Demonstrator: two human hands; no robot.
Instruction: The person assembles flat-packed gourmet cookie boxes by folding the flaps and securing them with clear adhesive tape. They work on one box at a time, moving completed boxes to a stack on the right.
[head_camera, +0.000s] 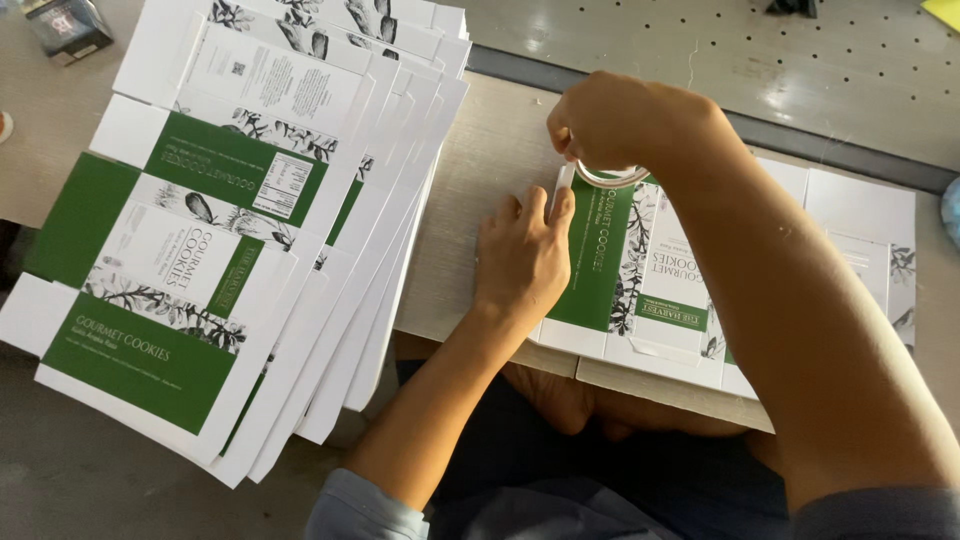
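Your left hand presses flat, open, on the carton at the table edge; your right hand grips the tape.

Left hand flattens the carton blank; right hand apparently grips a tape roll.

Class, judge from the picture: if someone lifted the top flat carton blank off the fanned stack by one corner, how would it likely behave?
The top carton blank would probably droop: it is one thin, creased sheet. It looks light for its area. Its printed face seems smooth, so it may slide off the fanned stack.
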